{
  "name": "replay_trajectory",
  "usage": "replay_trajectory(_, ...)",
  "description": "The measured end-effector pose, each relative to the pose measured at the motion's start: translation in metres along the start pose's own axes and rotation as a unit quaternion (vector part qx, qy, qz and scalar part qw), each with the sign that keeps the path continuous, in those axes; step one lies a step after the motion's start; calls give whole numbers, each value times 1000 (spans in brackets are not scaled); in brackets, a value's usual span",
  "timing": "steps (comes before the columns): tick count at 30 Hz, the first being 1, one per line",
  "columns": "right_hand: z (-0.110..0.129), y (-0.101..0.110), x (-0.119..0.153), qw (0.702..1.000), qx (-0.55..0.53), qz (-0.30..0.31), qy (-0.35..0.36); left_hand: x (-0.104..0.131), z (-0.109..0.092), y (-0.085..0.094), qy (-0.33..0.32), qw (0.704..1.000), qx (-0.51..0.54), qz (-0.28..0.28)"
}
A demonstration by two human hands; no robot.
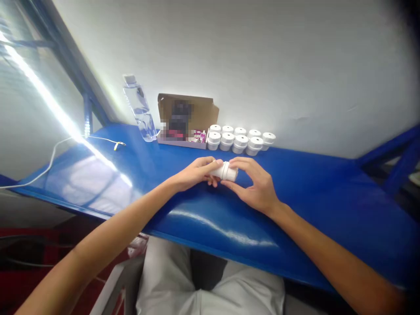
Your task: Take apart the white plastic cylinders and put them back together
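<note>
Left hand [197,171] and right hand [257,183] share a white container [226,171]

The left hand is closed around its plain end; the right, loosely arched, pinches the ribbed end. It lies sideways over the blue bench [315,192]. Beyond are nine white capped pots [240,143], an open cardboard box [204,112] and a clear water bottle [141,111].
</note>
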State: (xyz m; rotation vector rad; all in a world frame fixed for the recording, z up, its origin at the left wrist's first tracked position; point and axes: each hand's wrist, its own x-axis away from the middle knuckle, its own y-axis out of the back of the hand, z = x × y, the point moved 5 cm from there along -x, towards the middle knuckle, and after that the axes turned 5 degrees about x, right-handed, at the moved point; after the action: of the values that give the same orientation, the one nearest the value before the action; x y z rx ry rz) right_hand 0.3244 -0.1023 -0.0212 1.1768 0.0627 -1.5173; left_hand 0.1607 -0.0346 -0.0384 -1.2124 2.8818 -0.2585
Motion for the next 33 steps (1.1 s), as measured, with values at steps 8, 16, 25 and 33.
replay_trajectory(8, -38, -29, 12, 877, -295, 81, -371, 2, -4, 0, -72, 997, -35, 7)
replay_trajectory(16, -36, -26, 9, 873, -367, 76, -313, 0, -6, 9, -88, 994, -53, -40)
replay_trajectory(25, -44, -18, 7, 878, -326, 85, -340, 0, -6, 4, -121, 991, -48, -8)
replay_trajectory(33, -52, -14, 4, 905, -198, 120, -356, 1, -4, -4, -217, 956, -196, -31)
